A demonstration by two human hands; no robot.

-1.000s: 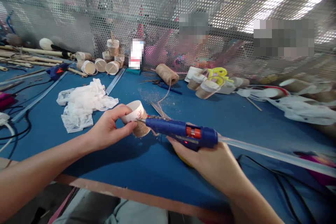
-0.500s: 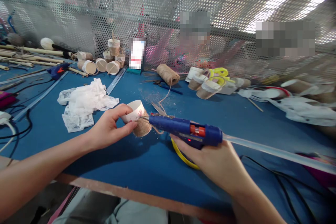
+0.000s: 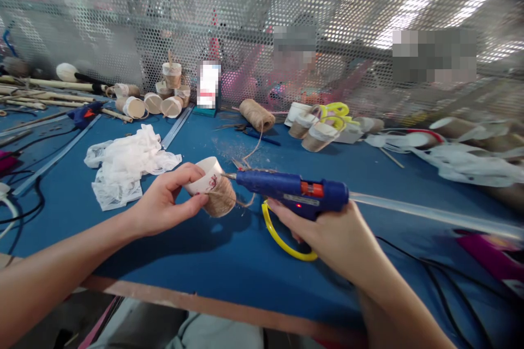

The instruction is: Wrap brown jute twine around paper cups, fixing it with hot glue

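Note:
My left hand (image 3: 174, 196) pinches the white rim of a small paper cup (image 3: 221, 197), tilted above the table, its lower part wrapped in jute twine. In my right hand (image 3: 323, 234) is a blue hot glue gun (image 3: 282, 188) with a lit red light and a long clear glue stick out of its back. The gun's nozzle meets or nearly meets the cup at the upper edge of the twine. A strand runs from the cup toward the twine spool (image 3: 256, 115). Under the gun lie scissors with yellow handles (image 3: 282, 240), their blades mostly hidden.
White lace fabric (image 3: 123, 163) lies to the left. Several twine-wrapped cups (image 3: 172, 106) stand at the back near a phone (image 3: 208, 84), with more wrapped cups (image 3: 319, 136) to the right. A second glue gun (image 3: 84, 114) rests at left. Black cables (image 3: 442, 278) cross the right side.
The cup has turned slightly in my left hand, showing more of its printed rim. The glue gun's nozzle has shifted up along the cup. The view has moved a little.

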